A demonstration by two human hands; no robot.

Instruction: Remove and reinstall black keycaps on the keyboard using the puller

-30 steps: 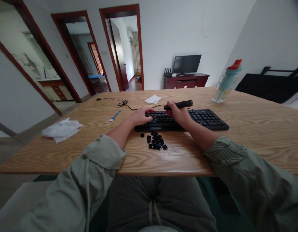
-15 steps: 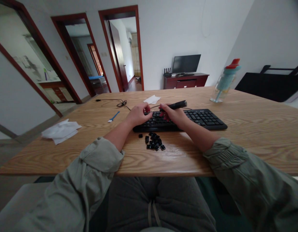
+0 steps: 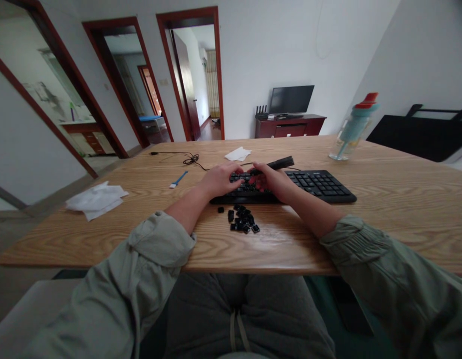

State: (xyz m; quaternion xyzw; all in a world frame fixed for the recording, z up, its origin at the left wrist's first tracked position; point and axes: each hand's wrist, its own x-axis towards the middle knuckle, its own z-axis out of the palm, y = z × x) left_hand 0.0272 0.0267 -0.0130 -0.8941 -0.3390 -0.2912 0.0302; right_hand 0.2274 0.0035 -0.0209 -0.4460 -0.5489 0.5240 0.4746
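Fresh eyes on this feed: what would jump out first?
Probably the right hand gripping a dark stick-like tool above the black keyboard, with the left hand beside it. Next, the loose black keycaps heaped on the table at the keyboard's near side. The red-topped bottle stands out, far right.

A pale drawstring (image 3: 233, 331) with two loose ends marks the waist of the dark-grey trousers (image 3: 201, 309), whose soft cloth creases on either side of it. Left of the drawstring is a roomy grey-green left sleeve (image 3: 115, 294), broadly folded along its length and finished with a wide, turned-back cuff (image 3: 163, 237). Right of the drawstring, the matching right sleeve (image 3: 395, 284) ends in narrow, tight gathers (image 3: 356, 242). Ahead of the drawstring, the left hand (image 3: 224, 180) and right hand (image 3: 274, 182) are bare, as are both forearms. Just below the drawstring, a lighter-grey curved edge (image 3: 246, 355) shows, its garment unclear.
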